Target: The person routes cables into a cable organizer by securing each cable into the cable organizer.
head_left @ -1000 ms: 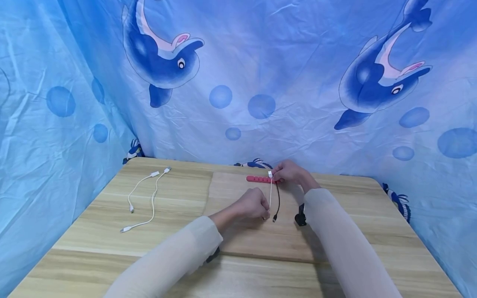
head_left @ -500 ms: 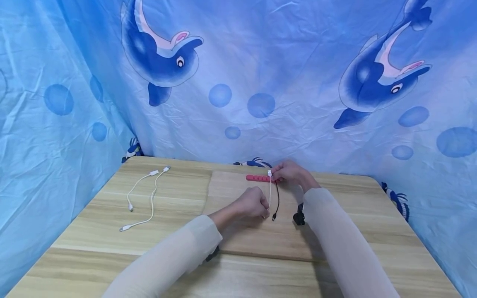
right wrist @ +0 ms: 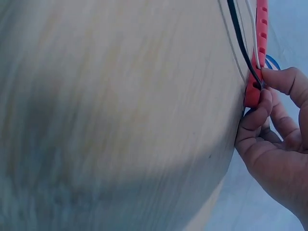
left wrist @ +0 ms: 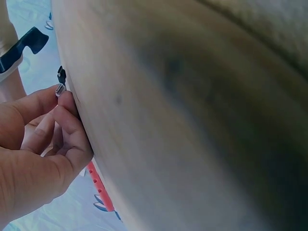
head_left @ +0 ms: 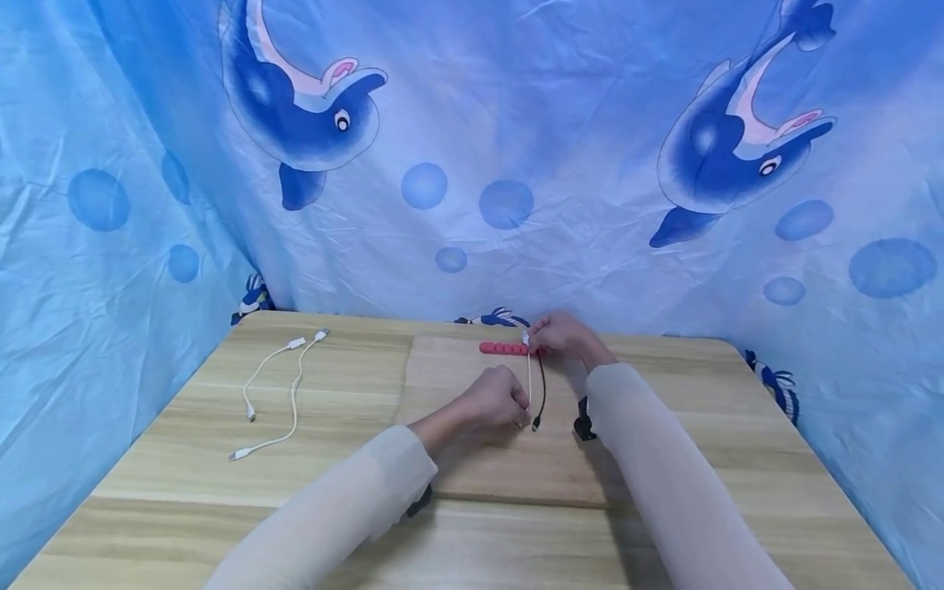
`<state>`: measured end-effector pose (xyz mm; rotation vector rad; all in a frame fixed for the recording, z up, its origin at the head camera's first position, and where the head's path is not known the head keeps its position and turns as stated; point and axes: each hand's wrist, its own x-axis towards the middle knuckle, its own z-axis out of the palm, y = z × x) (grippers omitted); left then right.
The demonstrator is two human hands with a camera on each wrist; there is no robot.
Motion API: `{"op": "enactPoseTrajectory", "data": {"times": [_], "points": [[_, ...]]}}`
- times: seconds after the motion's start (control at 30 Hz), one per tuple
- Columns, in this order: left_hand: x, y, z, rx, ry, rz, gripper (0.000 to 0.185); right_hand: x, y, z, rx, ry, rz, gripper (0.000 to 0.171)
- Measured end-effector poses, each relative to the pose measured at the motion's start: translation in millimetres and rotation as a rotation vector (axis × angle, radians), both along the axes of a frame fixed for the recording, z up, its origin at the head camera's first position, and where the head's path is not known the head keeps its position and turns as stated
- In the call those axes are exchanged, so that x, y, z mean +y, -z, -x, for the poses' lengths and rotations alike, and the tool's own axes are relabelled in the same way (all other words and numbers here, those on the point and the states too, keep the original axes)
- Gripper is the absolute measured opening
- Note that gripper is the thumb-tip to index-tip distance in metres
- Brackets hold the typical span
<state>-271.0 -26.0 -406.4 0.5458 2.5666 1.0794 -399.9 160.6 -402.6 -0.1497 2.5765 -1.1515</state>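
Note:
A white USB cable (head_left: 529, 377) runs between the two hands, beside a black cable (head_left: 543, 389). The left hand (head_left: 496, 398) pinches its lower end; the small metal-tipped plug (left wrist: 60, 90) shows between thumb and finger in the left wrist view. At the board's far edge, the right hand (head_left: 562, 334) pinches the white cable near its USB plug (head_left: 526, 337), against a red slotted cable holder (head_left: 503, 348). In the right wrist view, both the white and black cables reach slots of the red holder (right wrist: 261, 36), with fingertips partly covering that end.
Two more white cables, a shorter one (head_left: 264, 365) and a longer one (head_left: 295, 401), lie on the table (head_left: 170, 483) at the left. The holder sits on a thin wooden board (head_left: 457, 475). A printed blue cloth (head_left: 472, 147) hangs behind the table.
The head view has shifted slightly. The right hand's fingers now cover more of the white USB plug, which has tilted a little. The left hand keeps its grip on the lower end.

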Motion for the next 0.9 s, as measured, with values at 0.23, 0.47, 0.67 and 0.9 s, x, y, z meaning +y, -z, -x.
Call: {"op": "enactPoseTrajectory", "data": {"times": [0.23,0.47,0.67,0.9], "points": [[-1.4,1.2,1.3,0.011,0.015,-0.014,0.004,6.1,2.8,2.4,-0.02,-0.04,0.09,0.007],[-0.7,2.5,2.3,0.03,0.005,-0.009,0.004,12.5,7.7,7.8,0.014,-0.092,0.116,0.026],[-0.3,4.4,2.9,0.073,0.021,-0.001,0.008,14.8,8.5,8.2,0.067,-0.123,0.068,0.023],[-1.4,3.6,1.1,0.051,0.006,-0.008,0.012,8.9,6.7,5.6,0.061,-0.093,0.045,0.015]]}}
